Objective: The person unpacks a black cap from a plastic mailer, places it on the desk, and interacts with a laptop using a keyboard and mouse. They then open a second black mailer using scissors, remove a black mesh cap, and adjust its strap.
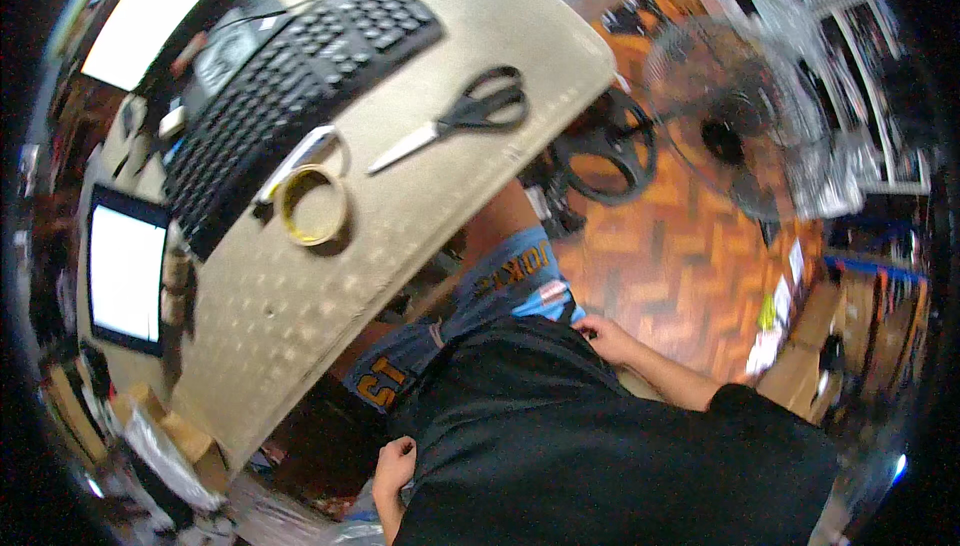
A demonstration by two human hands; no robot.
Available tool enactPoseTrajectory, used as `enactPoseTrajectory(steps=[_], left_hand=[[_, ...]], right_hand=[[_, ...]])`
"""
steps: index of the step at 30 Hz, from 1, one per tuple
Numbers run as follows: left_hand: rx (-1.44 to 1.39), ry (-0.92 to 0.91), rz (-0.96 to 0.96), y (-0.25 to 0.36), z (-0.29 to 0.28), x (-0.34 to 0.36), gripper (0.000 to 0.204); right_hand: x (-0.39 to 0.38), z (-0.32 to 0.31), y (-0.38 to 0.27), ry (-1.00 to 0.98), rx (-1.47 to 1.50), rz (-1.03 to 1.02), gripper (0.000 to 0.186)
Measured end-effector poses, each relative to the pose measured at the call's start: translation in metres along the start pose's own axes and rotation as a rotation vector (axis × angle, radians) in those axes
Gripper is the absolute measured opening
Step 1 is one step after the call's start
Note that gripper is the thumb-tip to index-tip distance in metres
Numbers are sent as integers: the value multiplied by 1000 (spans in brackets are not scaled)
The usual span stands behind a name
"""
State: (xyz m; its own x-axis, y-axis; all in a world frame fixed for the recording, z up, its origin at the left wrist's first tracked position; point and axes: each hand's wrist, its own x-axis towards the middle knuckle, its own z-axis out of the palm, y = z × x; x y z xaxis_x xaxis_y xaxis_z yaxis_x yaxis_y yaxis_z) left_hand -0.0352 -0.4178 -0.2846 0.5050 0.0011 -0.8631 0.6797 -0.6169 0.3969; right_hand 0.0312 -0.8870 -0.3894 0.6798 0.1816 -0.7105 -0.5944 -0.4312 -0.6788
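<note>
My left hand (pixel 397 461) is down beside my left hip, its fingers curled against the edge of the black shirt (pixel 540 426). Whether it pinches the cloth cannot be made out. On the other side, my right hand (pixel 605 339) rests at my right hip with bent fingers, touching the shirt's hem and a light-blue patch by the blue-grey shorts (pixel 500 271). What lies in its fingers is hidden. Beyond my lap, scissors (pixel 455 118) with black handles lie on the beige table (pixel 400 216). A roll of yellowish tape (pixel 312 208) sits next to a slim white-and-black tool (pixel 297 161).
A black keyboard (pixel 310 76) crosses the table, with a lit tablet (pixel 128 268) and a bright monitor (pixel 155 11) at left. To the right, a standing fan (pixel 735 136) is on the parquet floor (pixel 650 266). Cardboard boxes (pixel 850 336) stand at far right.
</note>
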Motion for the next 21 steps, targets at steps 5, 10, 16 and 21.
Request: enactPoseTrajectory(steps=[5, 10, 16, 21], left_hand=[[-1, -89, -87, 33, -13, -3, 25], [54, -103, -74, 20, -7, 29, 25], [125, -126, -67, 25, -17, 44, 24], [140, -130, -80, 25, -23, 42, 24]], right_hand=[[-51, 2, 14, -25, 90, 159, 29], [-49, 6, 15, -111, 78, 185, 31], [-48, 21, 44, -97, 216, 267, 26], [-51, 20, 35, 50, 509, 125, 30]])
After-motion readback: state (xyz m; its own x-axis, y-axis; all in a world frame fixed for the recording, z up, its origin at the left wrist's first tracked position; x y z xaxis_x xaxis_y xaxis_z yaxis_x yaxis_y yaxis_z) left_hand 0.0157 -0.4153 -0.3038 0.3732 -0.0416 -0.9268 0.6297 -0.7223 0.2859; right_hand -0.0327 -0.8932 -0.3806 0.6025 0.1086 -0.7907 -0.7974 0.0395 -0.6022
